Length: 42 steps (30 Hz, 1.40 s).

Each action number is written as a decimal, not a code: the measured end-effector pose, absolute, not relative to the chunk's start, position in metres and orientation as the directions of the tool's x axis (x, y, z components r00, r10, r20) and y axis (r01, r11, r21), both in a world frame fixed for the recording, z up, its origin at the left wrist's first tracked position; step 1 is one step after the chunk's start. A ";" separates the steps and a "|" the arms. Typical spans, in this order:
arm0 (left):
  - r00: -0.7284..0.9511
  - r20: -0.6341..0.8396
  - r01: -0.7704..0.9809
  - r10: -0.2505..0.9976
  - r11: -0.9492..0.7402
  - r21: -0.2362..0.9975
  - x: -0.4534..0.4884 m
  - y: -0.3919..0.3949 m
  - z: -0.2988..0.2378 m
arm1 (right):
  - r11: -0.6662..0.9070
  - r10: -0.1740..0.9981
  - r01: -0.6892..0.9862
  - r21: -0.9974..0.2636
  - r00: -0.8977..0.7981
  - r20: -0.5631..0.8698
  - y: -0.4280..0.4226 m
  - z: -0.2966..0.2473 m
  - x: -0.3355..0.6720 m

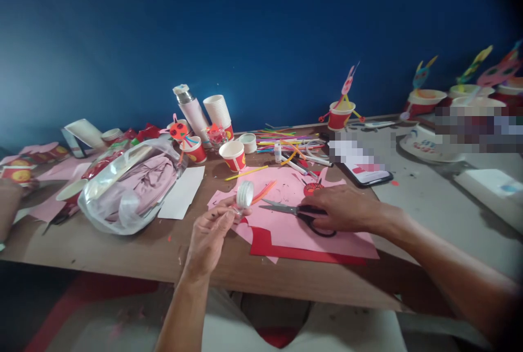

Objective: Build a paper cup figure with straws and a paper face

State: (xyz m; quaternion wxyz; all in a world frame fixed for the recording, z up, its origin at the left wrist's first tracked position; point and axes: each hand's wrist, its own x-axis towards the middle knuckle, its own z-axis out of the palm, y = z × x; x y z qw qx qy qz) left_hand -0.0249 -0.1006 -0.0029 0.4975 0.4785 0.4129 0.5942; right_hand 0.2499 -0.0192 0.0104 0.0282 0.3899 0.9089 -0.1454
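Observation:
My left hand point(212, 235) is raised over the table's front part, its fingers closed around a small white roll point(244, 195) that looks like tape. On the pink paper point(281, 237) lie the scissors point(281, 208), blades pointing left. My right hand point(343, 209) covers part of their black handles with its fingers closed about them. Just beyond its fingertips is a round red paper face point(312, 188), partly covered. Orange pipe cleaners point(265, 192) lie beside the roll. Red paper point(261, 243) shows from under the pink sheet.
A paper cup point(232, 157), a stack of cups point(218, 112) and a flask point(192, 109) stand behind. A plastic bag point(126, 194) is left, a phone point(362, 164) right. Cup figures point(341, 117) line the wall. Another person's arm point(8, 205) shows at far left.

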 end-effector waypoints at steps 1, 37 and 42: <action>-0.043 0.161 -0.197 0.986 -0.166 0.966 -0.026 -0.101 -0.002 | 0.654 0.697 0.714 -0.250 -0.697 -0.169 -0.019 0.012 0.250; 0.007 0.134 -0.020 0.991 -0.134 0.991 -0.006 -0.106 0.010 | 0.008 0.273 -0.017 -1.000 -0.962 0.019 -0.028 0.000 0.226; -0.027 0.148 0.006 0.989 -0.148 0.989 -0.008 -0.105 0.006 | -0.017 0.310 -0.069 -0.998 -0.949 0.060 -0.033 -0.003 0.220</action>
